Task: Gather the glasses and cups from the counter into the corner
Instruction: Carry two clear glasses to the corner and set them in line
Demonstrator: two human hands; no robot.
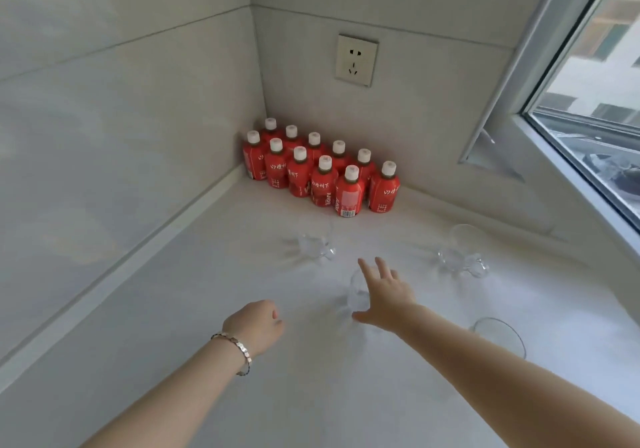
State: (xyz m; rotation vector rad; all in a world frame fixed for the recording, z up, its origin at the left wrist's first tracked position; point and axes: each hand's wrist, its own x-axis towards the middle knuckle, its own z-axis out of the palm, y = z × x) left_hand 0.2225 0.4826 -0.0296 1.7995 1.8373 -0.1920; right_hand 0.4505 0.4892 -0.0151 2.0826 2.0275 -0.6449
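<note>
Several clear glasses stand on the white counter (207, 326). One handled glass cup (317, 243) sits in front of the bottles, another handled cup (464, 251) stands to the right, and a third glass (498, 336) is at the lower right beside my right forearm. A small clear glass (356, 295) stands in the middle. My right hand (384, 295) is spread open right beside this glass, fingers over its rim, thumb below it; whether it touches is unclear. My left hand (258, 324), with a bracelet on the wrist, hovers loosely curled to the left and holds nothing.
Several red bottles (322, 173) with white caps fill the corner where the two walls meet. A wall socket (356, 60) is above them. A window frame (540, 101) and sill run along the right side.
</note>
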